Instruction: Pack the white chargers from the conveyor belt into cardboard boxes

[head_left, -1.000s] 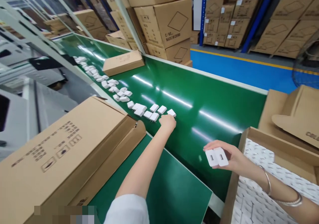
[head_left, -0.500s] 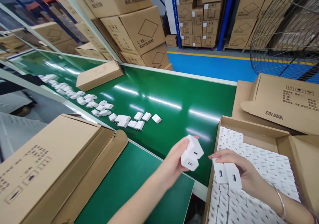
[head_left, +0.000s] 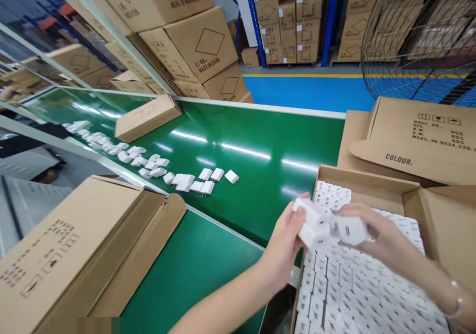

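Note:
My left hand (head_left: 284,242) is closed on white plug adapters (head_left: 311,223), over the left edge of an open carton (head_left: 386,181). Just right of it, my right hand (head_left: 379,227) grips more white adapters (head_left: 351,230), blurred by motion. The adapters of the two hands meet or nearly meet; blur hides which. Below both hands, rows of white adapters (head_left: 357,284) fill much of the carton, with a bare cardboard strip at its back.
Loose adapters (head_left: 184,181) lie along the green belt (head_left: 260,126), near a flat closed box (head_left: 148,117). A large carton (head_left: 74,245) stands at the left. Behind are stacked cartons (head_left: 208,46); a fan (head_left: 412,41) is at the upper right.
Both hands have come closer together over the carton's left part, the left one moving right and the right one turning its adapters. The view has shifted slightly.

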Demonstrator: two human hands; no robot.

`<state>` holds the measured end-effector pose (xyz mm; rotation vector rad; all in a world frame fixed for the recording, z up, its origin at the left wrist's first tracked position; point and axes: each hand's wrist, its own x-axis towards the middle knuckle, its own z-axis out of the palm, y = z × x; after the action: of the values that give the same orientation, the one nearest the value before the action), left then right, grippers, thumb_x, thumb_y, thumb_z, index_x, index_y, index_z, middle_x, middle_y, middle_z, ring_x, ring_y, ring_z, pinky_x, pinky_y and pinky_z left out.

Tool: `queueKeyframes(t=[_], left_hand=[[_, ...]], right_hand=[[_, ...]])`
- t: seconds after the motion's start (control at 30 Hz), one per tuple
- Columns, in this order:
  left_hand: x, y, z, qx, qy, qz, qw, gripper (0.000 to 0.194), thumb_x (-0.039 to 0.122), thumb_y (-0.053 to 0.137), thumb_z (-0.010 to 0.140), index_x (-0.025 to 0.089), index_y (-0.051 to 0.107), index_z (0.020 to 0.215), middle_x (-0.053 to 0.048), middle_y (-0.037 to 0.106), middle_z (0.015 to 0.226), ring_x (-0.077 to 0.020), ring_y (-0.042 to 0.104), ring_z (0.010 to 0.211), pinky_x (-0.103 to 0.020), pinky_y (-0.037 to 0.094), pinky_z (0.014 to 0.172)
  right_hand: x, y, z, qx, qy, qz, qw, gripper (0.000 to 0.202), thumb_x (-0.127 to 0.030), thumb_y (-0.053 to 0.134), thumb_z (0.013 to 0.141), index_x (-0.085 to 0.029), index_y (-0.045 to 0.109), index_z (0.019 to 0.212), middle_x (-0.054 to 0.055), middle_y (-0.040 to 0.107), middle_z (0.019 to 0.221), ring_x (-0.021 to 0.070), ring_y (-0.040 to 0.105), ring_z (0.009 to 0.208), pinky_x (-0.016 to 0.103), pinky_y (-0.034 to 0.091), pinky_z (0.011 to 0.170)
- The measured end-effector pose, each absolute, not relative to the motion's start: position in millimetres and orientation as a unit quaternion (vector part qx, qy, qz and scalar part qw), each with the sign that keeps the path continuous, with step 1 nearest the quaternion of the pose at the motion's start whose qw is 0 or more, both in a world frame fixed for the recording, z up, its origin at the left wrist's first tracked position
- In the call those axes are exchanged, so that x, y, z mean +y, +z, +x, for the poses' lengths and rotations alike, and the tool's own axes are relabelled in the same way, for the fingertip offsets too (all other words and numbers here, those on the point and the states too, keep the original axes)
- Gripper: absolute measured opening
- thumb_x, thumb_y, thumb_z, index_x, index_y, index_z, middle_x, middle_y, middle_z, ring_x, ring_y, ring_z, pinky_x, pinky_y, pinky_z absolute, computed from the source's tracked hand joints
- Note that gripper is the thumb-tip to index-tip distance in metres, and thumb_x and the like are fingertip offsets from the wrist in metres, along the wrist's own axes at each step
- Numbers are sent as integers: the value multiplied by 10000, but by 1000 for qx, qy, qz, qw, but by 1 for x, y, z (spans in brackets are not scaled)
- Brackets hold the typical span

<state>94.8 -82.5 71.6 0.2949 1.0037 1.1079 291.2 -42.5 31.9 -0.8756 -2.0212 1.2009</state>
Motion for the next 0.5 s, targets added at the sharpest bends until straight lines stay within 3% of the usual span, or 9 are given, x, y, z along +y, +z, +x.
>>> queueKeyframes(t=[0.1,0.23,0.4,0.5], left_hand=[[-39,70,109,463,453,331,686,501,545,629,732,165,590,1055,-33,615,861,-109,547,730,-205,420,640],[28,52,152,465,335,616,540,380,451,631,752,179,577,1011,-62,643,974,-164,584,833,-269,442,726],[70,25,204,422,130,836,327,385,353,614,792,174,527,1122,-102,643,1081,-238,594,964,-335,454,791],[74,15,214,398,-9,875,275,398,436,524,834,161,553,1120,-133,633,1129,-298,554,1070,-405,439,858]], right_hand=[[-5,33,343,-795,324,-461,223,330,-410,669,792,-273,577,1077,58,610,1065,214,587,928,299,492,716],[40,31,395,-780,175,-594,87,228,-373,661,767,-226,586,924,57,635,890,217,585,769,300,406,610],[56,21,404,-787,205,-580,-50,215,-274,607,749,-216,600,957,70,654,912,265,591,824,323,387,653],[54,14,401,-798,264,-538,-70,253,-383,582,769,-226,627,962,46,664,895,238,607,816,308,434,683]])
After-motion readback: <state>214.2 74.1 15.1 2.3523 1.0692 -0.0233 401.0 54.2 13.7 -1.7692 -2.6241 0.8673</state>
